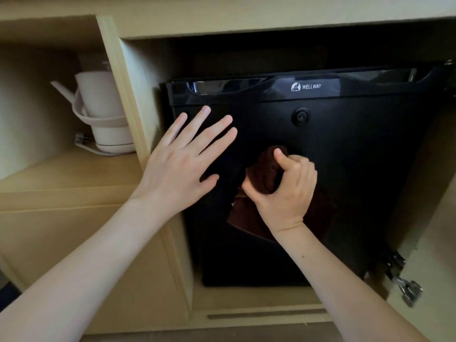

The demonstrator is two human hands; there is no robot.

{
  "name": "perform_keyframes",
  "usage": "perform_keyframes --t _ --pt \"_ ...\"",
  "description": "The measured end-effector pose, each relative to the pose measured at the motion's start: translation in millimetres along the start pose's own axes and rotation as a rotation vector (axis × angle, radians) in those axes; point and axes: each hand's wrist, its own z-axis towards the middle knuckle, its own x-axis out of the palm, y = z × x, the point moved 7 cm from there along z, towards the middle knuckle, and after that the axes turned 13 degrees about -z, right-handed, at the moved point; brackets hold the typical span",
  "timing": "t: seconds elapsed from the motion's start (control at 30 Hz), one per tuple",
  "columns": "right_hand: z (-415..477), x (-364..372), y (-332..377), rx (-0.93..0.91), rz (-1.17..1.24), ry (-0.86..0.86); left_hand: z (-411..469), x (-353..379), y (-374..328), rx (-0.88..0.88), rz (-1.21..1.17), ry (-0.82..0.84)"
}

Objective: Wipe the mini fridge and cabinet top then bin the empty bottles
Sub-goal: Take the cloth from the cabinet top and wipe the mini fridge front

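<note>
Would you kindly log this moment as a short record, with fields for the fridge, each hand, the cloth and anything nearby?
mini fridge: black, WELLWAY badge, door closed, inside a wooden cabinet
left hand: open, fingers spread, against the door's upper left
right hand: grips the cloth at mid door
cloth: brown, bunched, tail hanging below the hand
kettle: pale, on the shelf left of the fridge
bottles: none in view
</note>
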Motion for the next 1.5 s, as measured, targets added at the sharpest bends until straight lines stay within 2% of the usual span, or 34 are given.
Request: perform_keyframes --t 0.23,0.4,0.47,0.63,0.7,0.87,1.03,1.17,1.3,1.43,1.5 --pt "-48 7 2 -0.043 -0.012 0.024 -3 6 -3 -0.029 -0.032 0.042" --pt "-57 7 1 0.069 0.026 0.058 -2 5 -5 -0.061 -0.062 0.068" --pt "-53 3 3 0.167 0.083 0.054 -2 4 -4 -0.068 -0.075 0.073" --pt "-29 0 8 0.655 0.216 -0.134 -3 4 -2 -0.068 -0.12 0.051" --pt "-19 1 13 0.717 0.22 -0.225 -4 3 -1 -0.053 -0.135 0.038" --pt "-36 9 16 0.567 0.06 -0.216 -6 5 -3 -0.018 -0.112 0.062" --pt "-86 12 9 0.476 0.0 -0.184 -19 17 -11 -0.004 -0.101 0.1" --pt "-142 14 -1 0.52 0.012 -0.137 -27 24 -15 -0.008 -0.097 0.123" --pt "-184 16 -6 0.653 0.046 -0.073 -26 24 -16 -0.008 -0.09 0.124" --pt "-173 17 4 0.731 0.061 -0.065 -25 22 -16 -0.006 -0.101 0.12" --pt "-148 20 21 0.687 0.076 -0.09 -24 22 -16 0.001 -0.101 0.126"
